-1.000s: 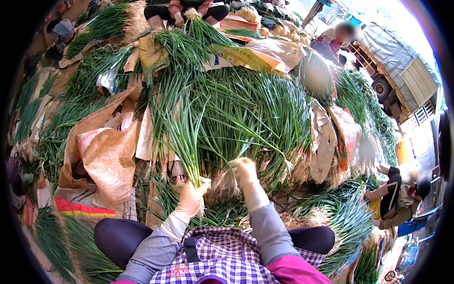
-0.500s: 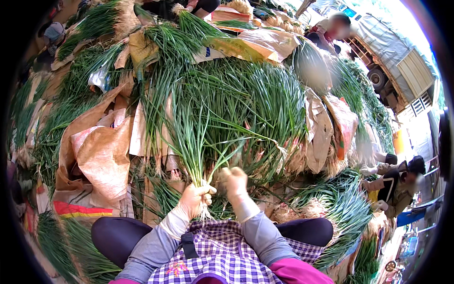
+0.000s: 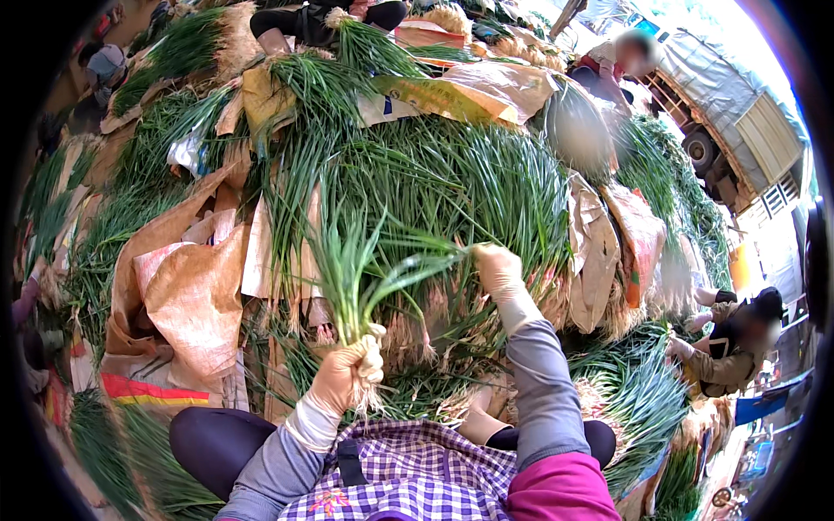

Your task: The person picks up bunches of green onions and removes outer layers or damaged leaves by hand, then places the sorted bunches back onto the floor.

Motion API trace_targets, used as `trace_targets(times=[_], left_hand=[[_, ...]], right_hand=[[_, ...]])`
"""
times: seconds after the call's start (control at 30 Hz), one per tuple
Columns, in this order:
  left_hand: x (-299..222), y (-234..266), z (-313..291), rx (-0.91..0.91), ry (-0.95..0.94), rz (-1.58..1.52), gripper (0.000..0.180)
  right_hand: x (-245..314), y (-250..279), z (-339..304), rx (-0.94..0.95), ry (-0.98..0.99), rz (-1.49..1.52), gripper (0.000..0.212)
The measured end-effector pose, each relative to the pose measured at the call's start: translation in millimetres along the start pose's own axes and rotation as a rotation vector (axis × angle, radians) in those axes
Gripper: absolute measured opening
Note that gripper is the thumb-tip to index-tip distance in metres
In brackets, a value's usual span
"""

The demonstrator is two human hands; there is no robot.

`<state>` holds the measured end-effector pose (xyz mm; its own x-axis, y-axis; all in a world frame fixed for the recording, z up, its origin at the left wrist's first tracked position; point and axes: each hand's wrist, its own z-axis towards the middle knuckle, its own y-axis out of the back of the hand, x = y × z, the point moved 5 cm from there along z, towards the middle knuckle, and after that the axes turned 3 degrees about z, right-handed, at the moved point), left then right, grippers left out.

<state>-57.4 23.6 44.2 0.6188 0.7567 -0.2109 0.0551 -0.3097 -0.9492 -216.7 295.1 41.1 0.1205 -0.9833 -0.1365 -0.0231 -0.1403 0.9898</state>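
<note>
My left hand (image 3: 344, 375), in a pale glove, is closed round the lower stems of a bunch of green onions (image 3: 352, 300). Whitish roots stick out below its fist, and the green leaves fan upward. To the right and farther out, my gloved right hand (image 3: 500, 273) is closed on the tips of some long leaves (image 3: 423, 267). These leaves stretch sideways from the bunch, slightly blurred. Behind both hands lies a wide heap of green onions (image 3: 452, 182), roots toward me. A single loose stalk (image 3: 420, 326) hangs down between my hands.
Crumpled brown sacking (image 3: 193, 295) lies at left, and more sacks (image 3: 593, 247) at right. Another onion pile (image 3: 638, 395) sits by my right knee. Co-workers sit around: one person (image 3: 734, 343) at right, another (image 3: 608, 65) farther back. A covered truck (image 3: 730, 104) stands behind.
My right hand has moved away from the bunch, up and to the right, drawing some leaves out sideways. My left hand keeps its hold on the stems, slightly lower and turned.
</note>
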Motion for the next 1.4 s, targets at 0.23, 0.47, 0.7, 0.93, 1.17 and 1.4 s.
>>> trace_targets(times=[0.23, 0.47, 0.7, 0.93, 1.17, 1.4], left_hand=[[11, 21, 8, -0.173, -0.001, 0.419, 0.011], [54, 48, 15, -0.190, 0.159, 0.533, 0.019], [41, 55, 8, -0.310, 0.211, 0.428, 0.024], [37, 76, 4, -0.431, 0.239, 0.543, 0.032], [10, 37, -8, -0.380, 0.077, 0.891, 0.021], [17, 43, -7, -0.467, 0.085, 0.856, 0.021]], right_hand=[[59, 44, -102, 0.439, -0.372, 1.341, 0.025], [143, 3, -141, 0.157, -0.205, 0.932, 0.029], [102, -83, -144, 0.209, -0.518, 1.322, 0.034], [40, -67, -99, -0.027, -0.589, 0.968, 0.032], [44, -41, -86, 0.120, -0.581, 1.325, 0.015], [24, -31, -103, 0.102, -0.456, 1.888, 0.022]])
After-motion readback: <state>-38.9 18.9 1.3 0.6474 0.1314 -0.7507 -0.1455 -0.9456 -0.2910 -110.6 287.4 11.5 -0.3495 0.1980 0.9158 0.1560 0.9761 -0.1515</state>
